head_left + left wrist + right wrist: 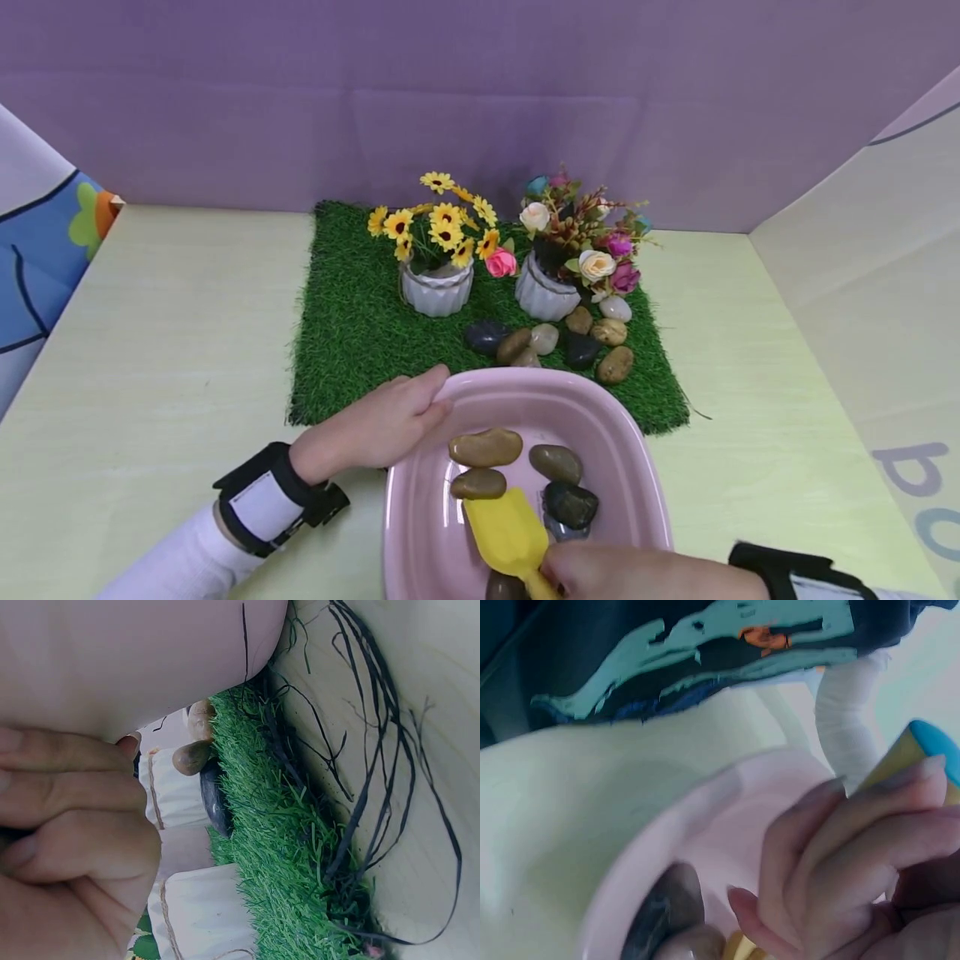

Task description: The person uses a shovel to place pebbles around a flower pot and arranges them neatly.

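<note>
A pink basin (652, 492) with several smooth stones in it stands at the front of the table. My left hand (390, 421) grips its upper left rim; in the left wrist view the curled fingers (75, 776) lie against its outer wall. My right hand (600, 571) holds a toy shovel (507, 527) with a yellow scoop. The scoop is low in the basin, just below two brown stones, a larger one (486, 448) and a smaller one (478, 483). To its right lies a black stone (571, 504). The shovel's handle end (934, 742) is blue.
Behind the basin lies a green grass mat (360, 333). On it stand a white pot (437, 290) of yellow flowers and another pot (546, 287) of mixed flowers. Several stones lie in front of the pots, including a brown stone (616, 365). A purple wall (450, 100) rises behind.
</note>
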A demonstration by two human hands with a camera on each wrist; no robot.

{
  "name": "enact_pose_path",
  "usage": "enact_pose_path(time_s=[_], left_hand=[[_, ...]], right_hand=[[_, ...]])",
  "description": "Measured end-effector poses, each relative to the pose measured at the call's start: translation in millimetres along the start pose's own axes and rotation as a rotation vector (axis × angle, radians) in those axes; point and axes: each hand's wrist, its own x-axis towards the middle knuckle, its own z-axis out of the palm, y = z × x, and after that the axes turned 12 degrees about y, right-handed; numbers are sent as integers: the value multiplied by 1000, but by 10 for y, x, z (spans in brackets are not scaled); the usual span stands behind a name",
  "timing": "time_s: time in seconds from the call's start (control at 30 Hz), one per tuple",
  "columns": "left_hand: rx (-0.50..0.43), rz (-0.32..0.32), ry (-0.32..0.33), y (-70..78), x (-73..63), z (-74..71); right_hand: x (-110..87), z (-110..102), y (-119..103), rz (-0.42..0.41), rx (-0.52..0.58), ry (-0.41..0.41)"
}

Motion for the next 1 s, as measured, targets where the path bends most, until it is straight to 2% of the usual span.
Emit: enact_pose_path(time_s=[0.1, 0.23, 0.4, 0.47, 0.63, 0.7, 0.8, 0.9, 1.0], left_hand=[[3, 2, 5, 3, -2, -10], [0, -5, 5, 1, -5, -19], [-26, -21, -8, -7, -5, -2], [-33, -24, -12, -8, -3, 4], [-36, -21, -6, -3, 3, -5], [-46, -26, -9, 3, 3, -13], [-66, -38, -16, 9, 0, -19], [-93, -49, -25, 10, -5, -17], [-96, -51, -26, 4, -12, -15]], right_hand=[[-50, -29, -16, 20, 50, 5], [-35, -29, -89, 43, 112, -27], [54, -39, -169, 3, -52, 17], [63, -47, -167, -14, -79, 36], [36, -66, -128, 6, 81, -1], [40, -73, -114, 18, 106, 12], [65, -91, -95, 17, 19, 76], [84, -136, -67, 0, -176, 142], [92, -180, -34, -36, -332, 160]])
